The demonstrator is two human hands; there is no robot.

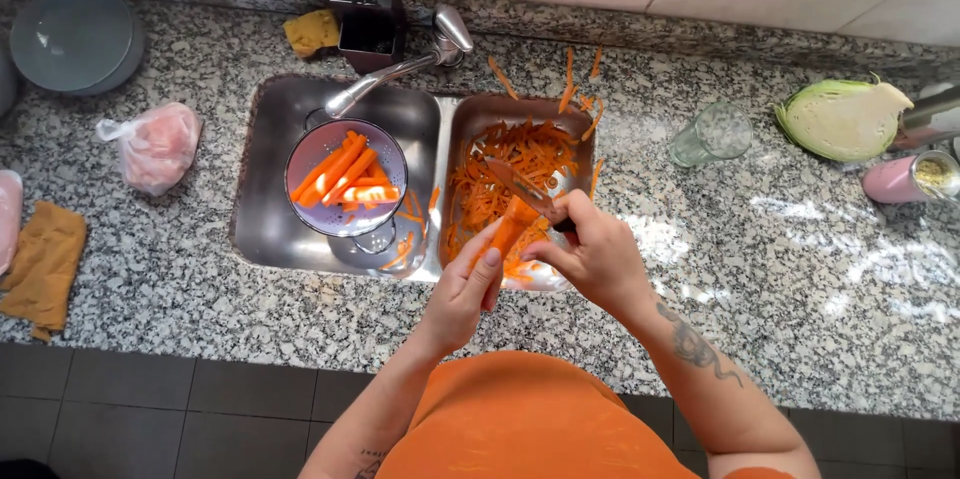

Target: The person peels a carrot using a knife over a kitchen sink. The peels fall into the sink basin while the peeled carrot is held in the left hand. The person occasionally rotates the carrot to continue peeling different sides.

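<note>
Your left hand (462, 289) grips the carrot (506, 234), its length pointing away from you over the right basin; your right hand (592, 251), just beside, clasps the knife (520, 187) against it.

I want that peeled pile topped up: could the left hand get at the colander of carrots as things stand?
Probably not right away: the left hand is wrapped around a carrot being scraped. The path to the colander in the left basin looks open, though.
</note>
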